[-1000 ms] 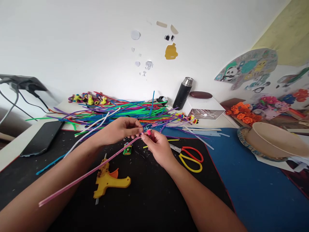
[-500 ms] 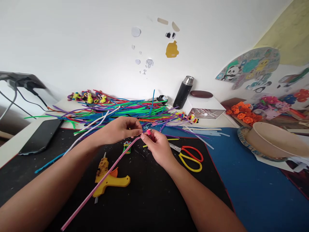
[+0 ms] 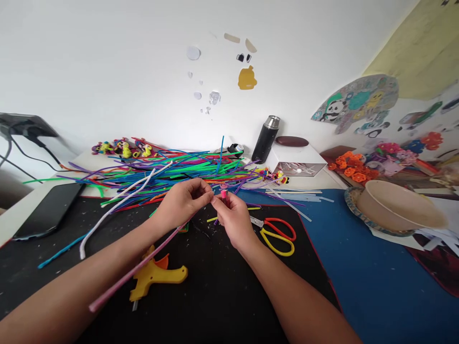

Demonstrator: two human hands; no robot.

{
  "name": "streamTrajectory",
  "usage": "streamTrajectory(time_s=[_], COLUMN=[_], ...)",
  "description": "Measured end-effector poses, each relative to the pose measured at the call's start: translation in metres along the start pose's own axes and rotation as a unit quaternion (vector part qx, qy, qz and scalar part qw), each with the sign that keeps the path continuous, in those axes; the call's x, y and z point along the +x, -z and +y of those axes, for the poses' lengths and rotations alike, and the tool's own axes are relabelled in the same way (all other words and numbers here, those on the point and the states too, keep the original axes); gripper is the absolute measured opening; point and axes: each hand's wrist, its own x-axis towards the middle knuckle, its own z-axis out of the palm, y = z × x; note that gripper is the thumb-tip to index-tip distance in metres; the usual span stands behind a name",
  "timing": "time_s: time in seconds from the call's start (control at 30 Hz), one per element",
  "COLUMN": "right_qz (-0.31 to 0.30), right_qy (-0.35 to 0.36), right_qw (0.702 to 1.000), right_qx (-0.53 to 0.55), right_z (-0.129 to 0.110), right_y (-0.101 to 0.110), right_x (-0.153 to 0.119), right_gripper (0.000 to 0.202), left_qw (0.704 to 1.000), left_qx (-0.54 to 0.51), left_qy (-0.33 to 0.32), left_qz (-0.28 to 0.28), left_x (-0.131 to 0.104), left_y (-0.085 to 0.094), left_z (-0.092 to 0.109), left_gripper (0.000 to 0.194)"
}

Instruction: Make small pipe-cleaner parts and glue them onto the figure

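Two hands meet, fingertips pinched closed: the left hand (image 3: 182, 203) on a pink pipe cleaner (image 3: 138, 267) slanting below the grip, the right hand (image 3: 234, 220) around a pink-topped piece (image 3: 224, 194). A yellow glue gun (image 3: 165, 276) lies below-left, scissors (image 3: 257, 221) right, piled pipe cleaners (image 3: 186, 167) beyond.

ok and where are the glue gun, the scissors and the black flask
yellow glue gun (image 3: 167, 275), head view, on its handle
scissors (image 3: 291, 231), head view, on the red handle loop
black flask (image 3: 263, 143), head view, on its dark body
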Motion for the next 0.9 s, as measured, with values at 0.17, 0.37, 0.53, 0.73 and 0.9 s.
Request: streamTrajectory(time_s=[0.17, 0.37, 0.53, 0.73, 0.9], right_qz=[0.011, 0.019, -0.008, -0.015, -0.024], right_qy=[-0.01, -0.024, -0.033, -0.035, -0.038], right_qw=[1.0, 0.999, 0.999, 0.999, 0.999], right_qx=[0.019, 0.022, 0.026, 0.018, 0.019], right_z=[-0.001, -0.001, -0.005, -0.007, -0.005], right_y=[-0.001, -0.001, -0.003, -0.004, -0.004], right_x=[0.002, 0.002, -0.002, -0.003, -0.003], right_gripper=[0.041, 0.038, 0.033, 0.036, 0.039], left_qw=[0.999, 0.999, 0.989, 0.977, 0.973], left_qx=[0.004, -0.032, -0.113, -0.173, -0.172], left_qy=[-0.011, 0.027, 0.071, 0.092, 0.094], left_qz=[0.045, 0.006, -0.071, -0.082, -0.123], left_x=[-0.004, 0.001, 0.011, 0.015, 0.015], left_y=[-0.013, -0.009, 0.013, 0.027, 0.027], left_z=[-0.006, -0.008, -0.012, -0.02, -0.021], left_gripper=[0.029, 0.045, 0.062, 0.062, 0.057])
